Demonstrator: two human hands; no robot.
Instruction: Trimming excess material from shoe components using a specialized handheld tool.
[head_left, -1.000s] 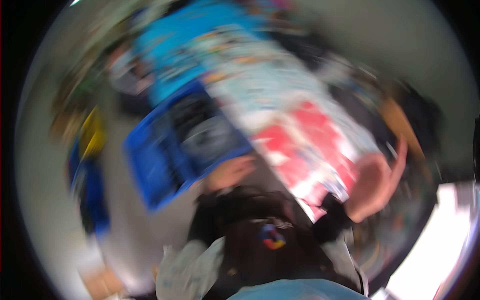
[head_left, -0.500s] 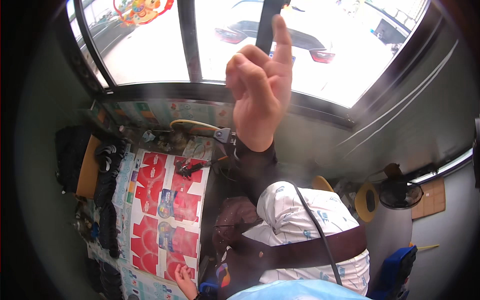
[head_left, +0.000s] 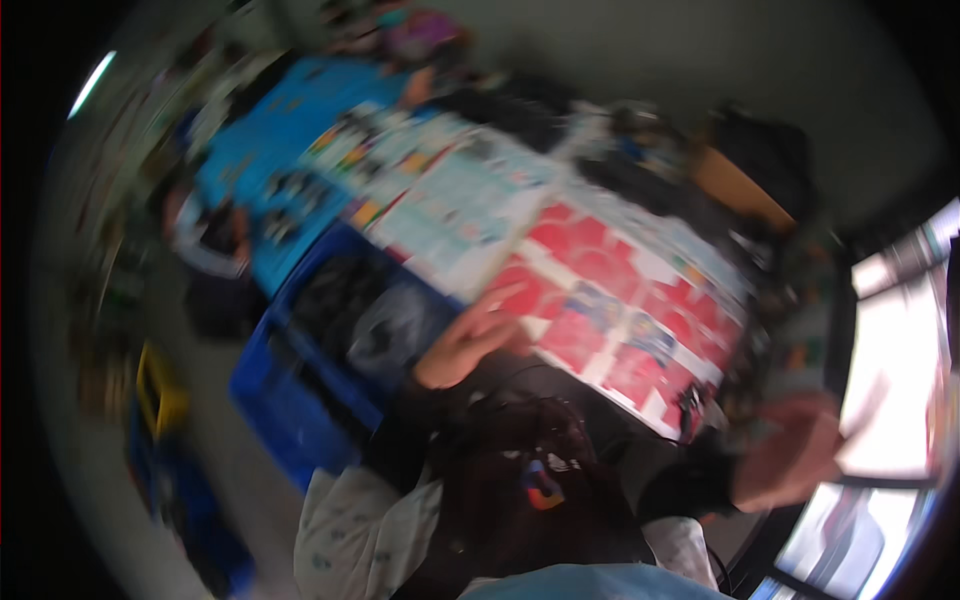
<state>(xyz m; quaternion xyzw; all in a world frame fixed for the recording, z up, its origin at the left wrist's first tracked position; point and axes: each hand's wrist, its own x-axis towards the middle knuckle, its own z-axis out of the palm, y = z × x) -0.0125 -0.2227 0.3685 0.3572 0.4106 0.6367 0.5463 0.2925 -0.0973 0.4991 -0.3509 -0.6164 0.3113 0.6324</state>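
Observation:
My left hand [head_left: 465, 348] is over the near edge of the worktable, between a blue crate [head_left: 335, 440] and red-and-white printed sheets [head_left: 585, 330]. Its fingers look loosely stretched, with nothing visible in them. Off to the right, near the window [head_left: 905, 340], hangs my right hand [head_left: 790, 455], smeared by motion so its fingers cannot be made out. A small dark tool [head_left: 690, 405] lies at the sheets' right corner, close to that hand.
Black bundled pieces [head_left: 650, 185] line the table's far side by a brown cardboard panel [head_left: 740, 190]. A blue table surface [head_left: 300, 110] stretches to the far left, where another person [head_left: 210, 235] is beside it. A yellow-and-blue object [head_left: 160, 390] stands on the floor.
My view has swung left from the window to the worktable, blurring everything. The right hand, raised with its index finger pointing up before, is lower. My left hand still stays near the red sheets.

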